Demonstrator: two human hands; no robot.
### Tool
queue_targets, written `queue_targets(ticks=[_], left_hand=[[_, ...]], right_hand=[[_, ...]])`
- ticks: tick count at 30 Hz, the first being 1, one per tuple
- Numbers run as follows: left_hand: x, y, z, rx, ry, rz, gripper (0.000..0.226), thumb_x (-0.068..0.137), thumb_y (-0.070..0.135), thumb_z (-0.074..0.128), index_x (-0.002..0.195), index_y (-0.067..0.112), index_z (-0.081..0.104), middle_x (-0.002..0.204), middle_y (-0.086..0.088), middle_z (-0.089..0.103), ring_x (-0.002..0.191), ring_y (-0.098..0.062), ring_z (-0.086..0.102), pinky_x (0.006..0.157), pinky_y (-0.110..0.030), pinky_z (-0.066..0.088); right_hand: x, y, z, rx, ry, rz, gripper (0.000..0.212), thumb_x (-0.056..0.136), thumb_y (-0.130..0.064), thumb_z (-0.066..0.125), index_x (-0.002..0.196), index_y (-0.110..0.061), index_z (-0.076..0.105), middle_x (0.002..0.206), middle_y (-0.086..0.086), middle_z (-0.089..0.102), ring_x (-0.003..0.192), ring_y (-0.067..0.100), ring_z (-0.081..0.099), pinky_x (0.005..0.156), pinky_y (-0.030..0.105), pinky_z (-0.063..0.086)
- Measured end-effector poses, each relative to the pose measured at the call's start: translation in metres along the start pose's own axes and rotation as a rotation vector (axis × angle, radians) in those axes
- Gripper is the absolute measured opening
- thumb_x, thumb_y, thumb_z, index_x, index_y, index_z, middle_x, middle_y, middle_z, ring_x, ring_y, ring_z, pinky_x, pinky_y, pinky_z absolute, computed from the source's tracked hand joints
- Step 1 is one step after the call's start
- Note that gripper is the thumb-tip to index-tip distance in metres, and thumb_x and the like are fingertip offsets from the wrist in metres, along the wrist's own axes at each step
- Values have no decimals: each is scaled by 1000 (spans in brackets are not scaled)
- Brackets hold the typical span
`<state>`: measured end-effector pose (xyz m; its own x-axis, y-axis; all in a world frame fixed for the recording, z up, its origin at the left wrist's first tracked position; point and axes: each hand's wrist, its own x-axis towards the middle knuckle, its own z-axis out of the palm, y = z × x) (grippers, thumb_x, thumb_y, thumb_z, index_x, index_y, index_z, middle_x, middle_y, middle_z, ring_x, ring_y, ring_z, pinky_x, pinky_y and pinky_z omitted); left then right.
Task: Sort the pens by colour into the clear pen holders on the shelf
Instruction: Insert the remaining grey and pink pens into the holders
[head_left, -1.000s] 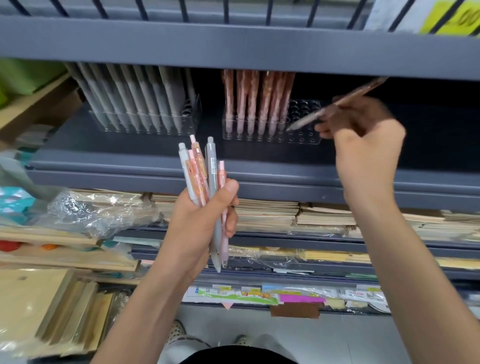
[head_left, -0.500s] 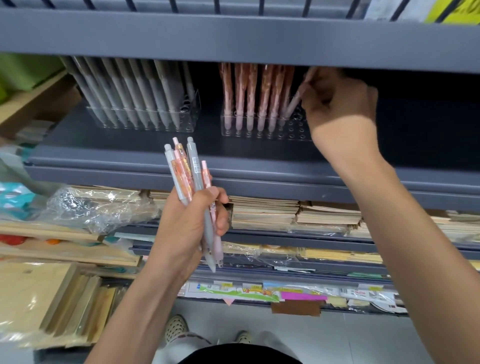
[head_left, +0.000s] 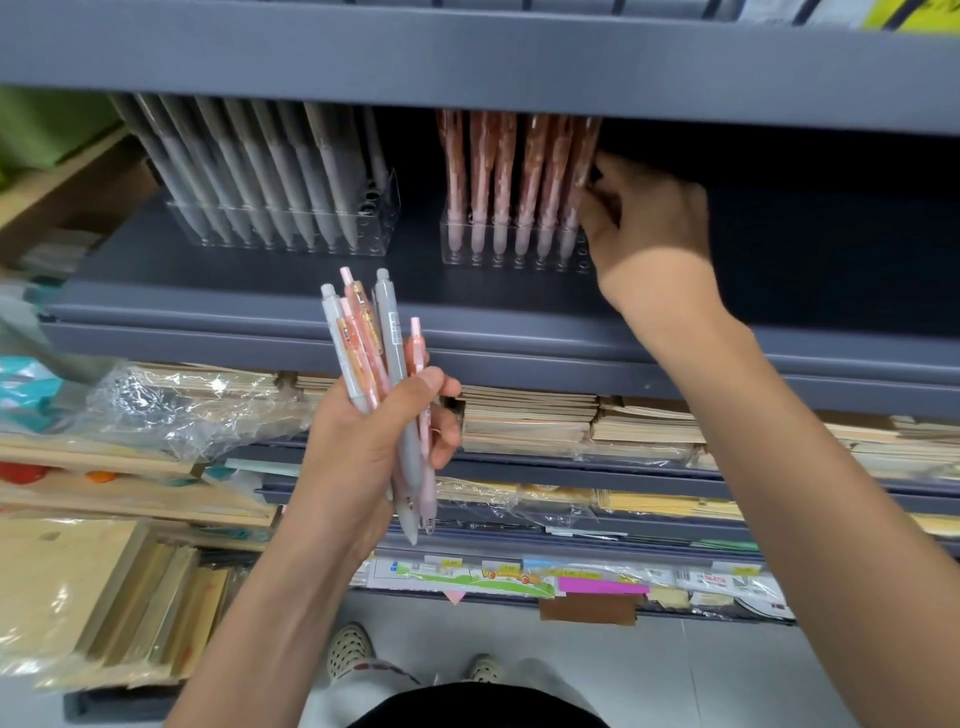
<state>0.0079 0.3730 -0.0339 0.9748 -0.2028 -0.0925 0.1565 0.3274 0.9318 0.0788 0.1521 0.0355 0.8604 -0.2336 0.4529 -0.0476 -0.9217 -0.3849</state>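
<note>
- Shoes (head_left: 350, 649), pale and patterned, stand on the grey floor (head_left: 727, 675) right below the person.
- Left hand (head_left: 363, 447) is held up in front of the shelving, fingers and thumb wrapped round a bundle of pens (head_left: 387, 338). The bundle mixes grey and pink ones, button ends up, tips poking out under the palm.
- Behind that hand, on the lower shelves, lie stacks of notebooks (head_left: 530, 421), with a crumpled plastic wrap (head_left: 197, 410) off to the left.
- Higher and further back runs the grey shelf (head_left: 260, 306) with two clear holders on it, set a little apart.
- Left holder (head_left: 280, 241) carries a row of grey pens (head_left: 270, 171), tips down, all leaning the same way.
- Right holder (head_left: 514, 260) carries a row of pink pens (head_left: 498, 166), also tips down, with open holes along its front row.
- Right hand (head_left: 649, 223) reaches in at the right end of that holder, back of the hand towards me. Its fingers are curled, the tips against the outermost pink pen (head_left: 586, 156), which stands in the holder with the others. Whether they actually pinch it I cannot tell.
</note>
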Motion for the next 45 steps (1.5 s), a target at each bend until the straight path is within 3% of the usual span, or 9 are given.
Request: queue_targets(ticks=[5, 10, 14, 21, 26, 33, 37, 41, 45], left_hand=[[-1, 4, -1, -2, -18, 2, 15, 81, 20, 70, 73, 31, 74, 84, -8, 70, 54, -19, 56, 44, -25, 46], [1, 6, -7, -14, -24, 4, 17, 84, 17, 70, 76, 32, 75, 89, -10, 72, 55, -19, 58, 45, -26, 47], [3, 6, -13, 16, -54, 2, 9, 81, 20, 72, 75, 25, 75, 76, -9, 69, 51, -17, 57, 44, -25, 47], [4, 6, -18, -3, -104, -27, 23, 80, 10, 74, 89, -5, 60, 59, -6, 64, 43, -17, 56, 36, -23, 46], [11, 10, -23, 12, -167, -30, 9, 74, 14, 80, 79, 18, 73, 72, -11, 71, 49, -20, 62, 44, -26, 49], [20, 18, -33, 7, -183, -62, 15, 81, 29, 72, 90, 18, 78, 92, -17, 75, 61, -22, 70, 50, -27, 54], [23, 16, -34, 53, -182, -84, 23, 82, 30, 71, 88, 9, 79, 69, -18, 67, 52, -19, 61, 44, -23, 46], [27, 12, -23, 39, -144, -61, 14, 85, 22, 70, 83, 11, 79, 81, -27, 62, 49, -18, 55, 43, -24, 44], [28, 6, -7, 63, -175, -62, 11, 86, 23, 71, 84, 15, 78, 85, -31, 66, 54, -19, 58, 47, -27, 46]], right_hand=[[-4, 2, 3, 45, 15, 7, 32, 99, -27, 51, 125, -11, 60, 116, 11, 67, 104, 33, 61, 92, 37, 48], [-14, 4, 5, 224, 114, 104, 39, 96, -29, 57, 131, -15, 59, 106, 2, 72, 98, 22, 66, 92, 26, 47], [-33, -6, 0, 547, 244, 84, 18, 87, -20, 61, 102, -20, 71, 77, -16, 67, 72, -2, 62, 75, 18, 51], [-52, -40, 2, 836, -427, -124, 5, 85, -18, 74, 89, -20, 77, 80, -11, 75, 75, 1, 67, 72, 17, 53], [-50, -52, 13, 898, -637, -146, 7, 82, -15, 76, 88, -12, 75, 79, -2, 74, 70, 1, 63, 67, 15, 50], [-38, -46, 18, 1047, -408, 30, 10, 85, -12, 72, 85, -22, 75, 77, -4, 74, 63, 8, 60, 59, 21, 50], [-38, -40, 17, 1233, -244, 144, 17, 86, -7, 66, 89, -20, 76, 85, 6, 75, 66, 13, 61, 61, 24, 51], [-53, -33, 14, 1310, -264, 283, 16, 94, -22, 59, 97, -12, 70, 82, 7, 73, 68, 18, 65, 63, 26, 54], [-69, -17, 6, 1088, -372, 180, 14, 87, -17, 71, 99, -11, 70, 83, 5, 75, 68, 16, 68, 64, 25, 55]])
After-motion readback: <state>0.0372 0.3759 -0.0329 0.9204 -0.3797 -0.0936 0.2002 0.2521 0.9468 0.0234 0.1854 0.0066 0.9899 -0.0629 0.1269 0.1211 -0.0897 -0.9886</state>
